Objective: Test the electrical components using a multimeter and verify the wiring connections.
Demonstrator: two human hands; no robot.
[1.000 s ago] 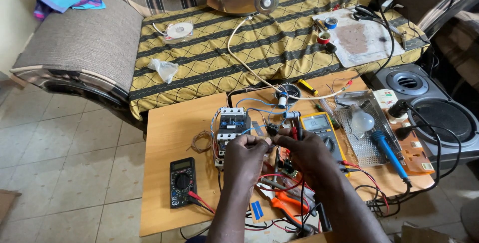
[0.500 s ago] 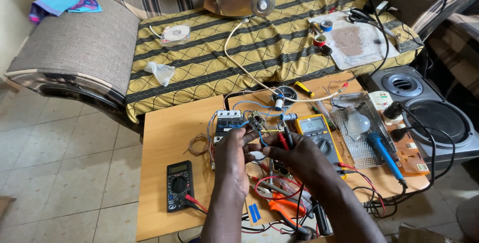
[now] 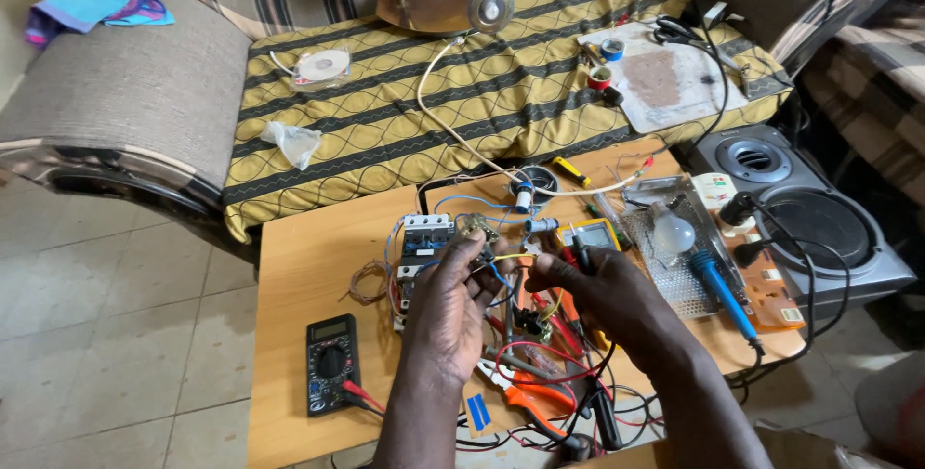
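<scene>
My left hand (image 3: 448, 307) rests over the wooden table (image 3: 308, 267), its fingers pinched on thin wires (image 3: 501, 262) beside a white and black electrical contactor (image 3: 422, 243). My right hand (image 3: 602, 291) is just to the right, fingers closed on the same bundle of wires close to a black probe. A yellow multimeter (image 3: 590, 234) lies partly hidden behind my right hand. Red, blue and yellow wires run between and under both hands.
A black multimeter (image 3: 332, 363) lies at the front left with red leads. Orange pliers (image 3: 528, 400) sit near the front edge. A bulb (image 3: 673, 233), blue soldering iron (image 3: 721, 286) and speaker (image 3: 800, 219) stand to the right. A sofa with yellow patterned cloth (image 3: 434, 113) is behind.
Both hands have shifted slightly away from me along the table and kept working the wires beside the contactor. The camera has tilted a little.
</scene>
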